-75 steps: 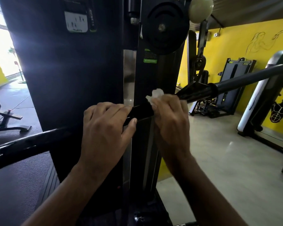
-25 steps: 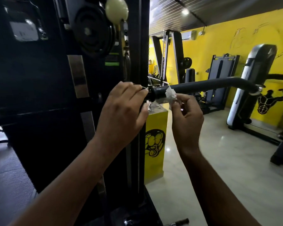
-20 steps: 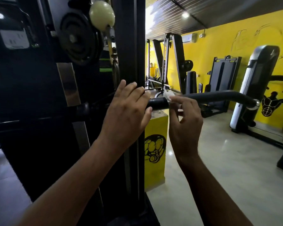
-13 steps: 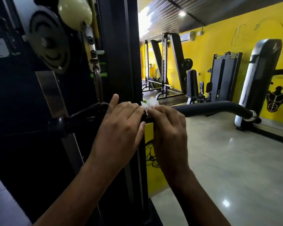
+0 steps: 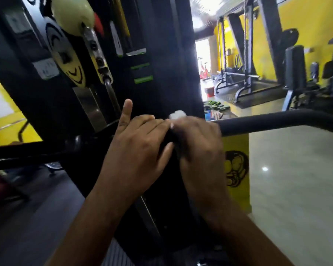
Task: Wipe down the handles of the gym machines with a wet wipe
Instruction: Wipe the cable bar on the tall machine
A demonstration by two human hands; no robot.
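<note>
From the head camera, the left hand (image 5: 138,148) lies over the black handle (image 5: 277,121), its fingers (image 5: 148,122) curled across the top and the thumb underneath, grasping the bar, with the forefinger sticking straight up. Just right of those fingers, touching them, the right hand (image 5: 198,146) is clenched round the same bar with the wet wipe (image 5: 178,114) under it. A white tuft of the wipe shows above its knuckles. The right hand is motion-blurred.

Behind the fingers rises the black machine column (image 5: 161,54), with a pale ball knob (image 5: 73,16) up and to the left. Below the right fingers stands a yellow box (image 5: 235,166) with a black emblem. A glossy pale floor (image 5: 296,189) spreads to the right, toward a yellow wall (image 5: 311,22) and a black rack (image 5: 244,54).
</note>
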